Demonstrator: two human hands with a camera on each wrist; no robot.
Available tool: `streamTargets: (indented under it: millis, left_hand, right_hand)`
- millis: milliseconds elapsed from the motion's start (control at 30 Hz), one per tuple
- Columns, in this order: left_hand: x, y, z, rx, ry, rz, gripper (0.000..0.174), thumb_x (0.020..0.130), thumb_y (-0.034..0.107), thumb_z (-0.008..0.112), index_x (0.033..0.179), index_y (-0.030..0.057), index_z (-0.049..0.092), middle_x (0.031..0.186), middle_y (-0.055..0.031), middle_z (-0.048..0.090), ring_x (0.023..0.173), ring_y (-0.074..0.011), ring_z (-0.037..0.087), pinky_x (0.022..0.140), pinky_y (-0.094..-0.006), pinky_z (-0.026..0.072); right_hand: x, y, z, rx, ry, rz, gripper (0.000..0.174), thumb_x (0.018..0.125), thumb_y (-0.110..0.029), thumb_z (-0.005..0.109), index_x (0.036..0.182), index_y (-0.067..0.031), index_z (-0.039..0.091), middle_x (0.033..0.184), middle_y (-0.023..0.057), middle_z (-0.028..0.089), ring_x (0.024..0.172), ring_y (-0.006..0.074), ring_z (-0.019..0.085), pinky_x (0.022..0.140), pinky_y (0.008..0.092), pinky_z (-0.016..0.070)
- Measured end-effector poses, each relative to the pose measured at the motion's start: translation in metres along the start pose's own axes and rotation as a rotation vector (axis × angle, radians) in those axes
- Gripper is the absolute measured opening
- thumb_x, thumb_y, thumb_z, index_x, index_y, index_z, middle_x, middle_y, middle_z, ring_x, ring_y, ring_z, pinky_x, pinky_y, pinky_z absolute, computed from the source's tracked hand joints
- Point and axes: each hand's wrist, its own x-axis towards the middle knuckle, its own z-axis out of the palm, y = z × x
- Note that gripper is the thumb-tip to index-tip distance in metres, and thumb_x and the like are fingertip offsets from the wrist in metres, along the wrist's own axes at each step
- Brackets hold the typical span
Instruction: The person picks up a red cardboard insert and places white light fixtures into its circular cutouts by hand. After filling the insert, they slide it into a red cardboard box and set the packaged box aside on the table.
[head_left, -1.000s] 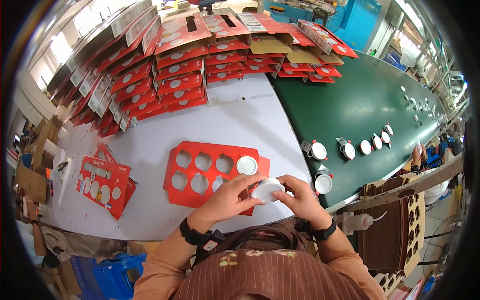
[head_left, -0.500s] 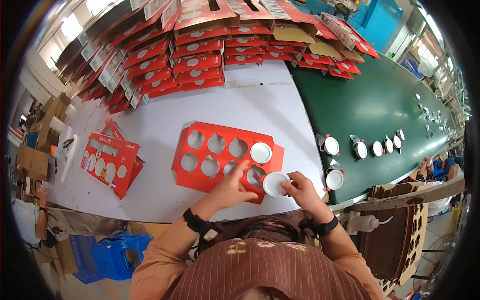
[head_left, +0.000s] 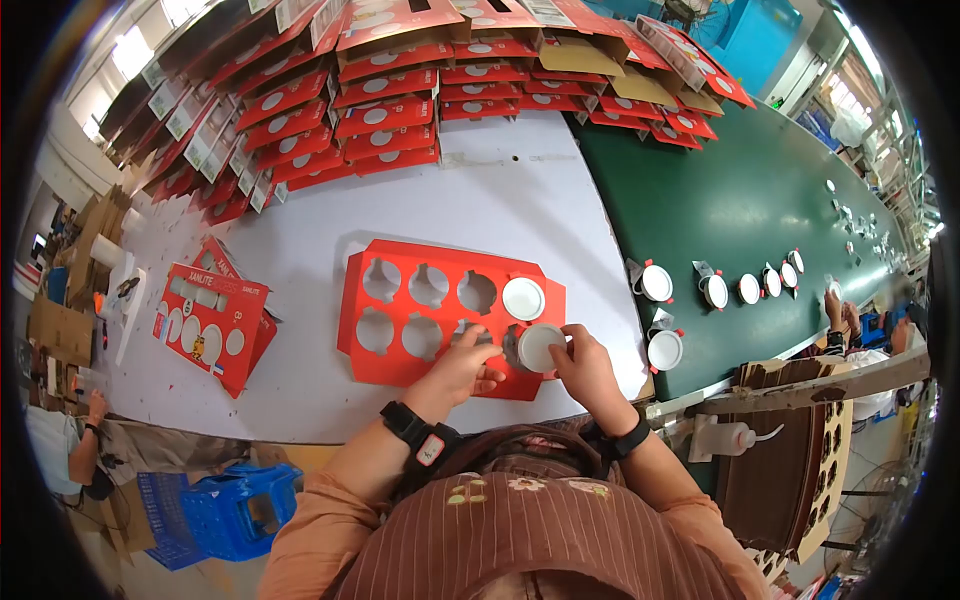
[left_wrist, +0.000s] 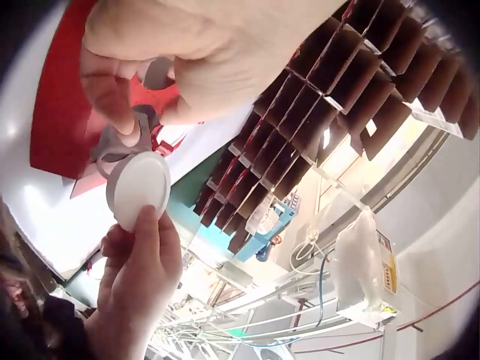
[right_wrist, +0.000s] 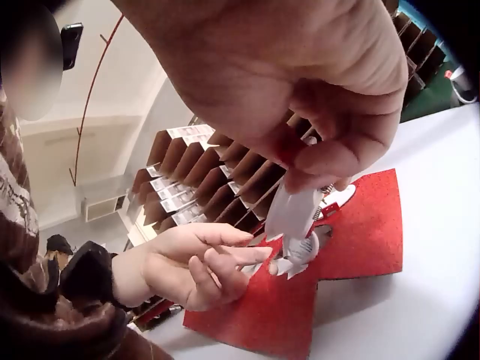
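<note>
My right fingers (head_left: 585, 350) are pinching the white downlight (head_left: 541, 348) by its rim, face up, over the near-right hole (head_left: 511, 349) of the red card insert (head_left: 400, 307), partly covering that hole. Left fingers (head_left: 480, 355) are loose, just beside it over the next hole along, gripping nothing that I can make out (contact with the lamp's back: can't tell). Main risk: lamp going in off-centre. The pinch is one-sided, so a push could tip the far edge and leave the body hung up on the card. Second: a spring clip. There's a coil spring (right_wrist: 328, 191) in the right wrist view, can't tell which lamp owns it; if a clip flicks out it could tear the cutout or nip a left fingertip. Third: the seated downlight (head_left: 523, 298) is in the hole directly behind, so a sideways nudge could knock it loose. Insert looks free on the white worktop (head_left: 500, 220), so it would probably skid or buckle under force unless my left side steadies it. Rim looks smooth, so a weak pinch might slip and drop the lamp crooked.
</note>
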Motion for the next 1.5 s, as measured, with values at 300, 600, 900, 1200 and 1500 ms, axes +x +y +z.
streamTargets:
  millis: [300, 600, 900, 1200, 1500]
  left_hand:
    - [-0.002, -0.006, 0.002, 0.004, -0.052, 0.012, 0.073, 0.09, 0.019, 0.056, 0.145, 0.0128, 0.01, 0.111, -0.0137, 0.051, 0.07, -0.0166, 0.062, 0.056, -0.0276, 0.0507]
    - [-0.002, -0.021, 0.021, 0.017, -0.062, -0.018, 0.07, 0.09, 0.021, 0.056, 0.143, 0.012, 0.01, 0.116, -0.0179, 0.048, 0.067, -0.0174, 0.061, 0.056, -0.0293, 0.0524]
    - [0.011, -0.026, 0.021, 0.169, 0.021, 0.101, 0.073, 0.08, 0.019, 0.068, 0.137, 0.0066, 0.024, 0.078, -0.006, 0.053, 0.053, -0.0096, 0.051, 0.041, -0.0247, 0.0374]
    - [0.001, -0.024, 0.028, 0.171, -0.004, 0.206, 0.075, 0.08, 0.017, 0.07, 0.134, 0.0011, 0.021, 0.072, -0.006, 0.047, 0.047, -0.0098, 0.045, 0.038, -0.0248, 0.0303]
    - [0.006, -0.027, 0.032, 0.291, 0.095, 0.207, 0.073, 0.081, 0.015, 0.07, 0.133, -0.0013, 0.021, 0.07, -0.0059, 0.046, 0.04, -0.0094, 0.039, 0.035, -0.0254, 0.0262]
  right_hand:
    - [-0.006, -0.008, 0.017, 0.444, -0.048, 0.316, 0.021, 0.089, -0.009, 0.055, 0.096, 0.0066, 0.043, 0.078, 0.0199, 0.062, 0.06, 0.025, 0.067, 0.048, 0.0324, 0.0537]
    - [-0.006, 0.0, 0.004, 0.607, -0.165, 0.493, 0.021, 0.091, -0.01, 0.053, 0.088, 0.0074, 0.043, 0.078, 0.0204, 0.061, 0.062, 0.0249, 0.068, 0.049, 0.0317, 0.0561]
    - [0.0, 0.006, -0.006, 0.097, -0.241, 0.272, 0.029, 0.086, -0.024, 0.063, 0.091, 0.0034, 0.054, 0.069, 0.0118, 0.062, 0.055, 0.0188, 0.061, 0.049, 0.0301, 0.0467]
    - [-0.001, 0.031, -0.012, 0.723, -0.215, 0.457, 0.076, 0.073, -0.022, 0.08, 0.129, 0.0061, 0.037, 0.102, 0.0165, 0.062, 0.082, 0.0196, 0.063, 0.069, 0.0302, 0.0521]
    - [-0.005, 0.012, -0.004, 0.571, -0.005, 0.407, 0.071, 0.068, -0.006, 0.081, 0.121, 0.0103, 0.036, 0.1, 0.0185, 0.06, 0.076, 0.0203, 0.065, 0.059, 0.0285, 0.0565]
